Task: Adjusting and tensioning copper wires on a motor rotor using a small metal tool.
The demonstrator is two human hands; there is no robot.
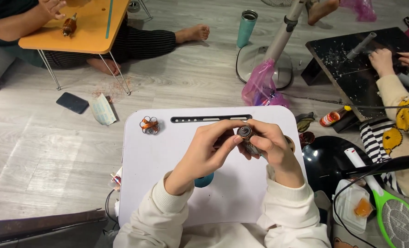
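Observation:
Over a small white lap table (pixel 167 183), both my hands hold a small dark cylindrical motor part (pixel 246 136) with a round metal end facing up. My left hand (pixel 209 149) pinches its left side with thumb and fingers. My right hand (pixel 271 144) wraps around its body from the right. A small coil of copper wire (pixel 150 124) lies on the table's far left corner, apart from both hands. A teal round object (pixel 204 180) shows under my left wrist.
Another person sits at an orange low table (pixel 82 32) at far left with a copper-wound rotor (pixel 68 25). A third person works at a black board (pixel 351 69) on the right. A phone (pixel 72 102), teal tumbler (pixel 246 27), pink bag (pixel 259 87) and green racket-shaped swatter (pixel 393 216) lie on the floor.

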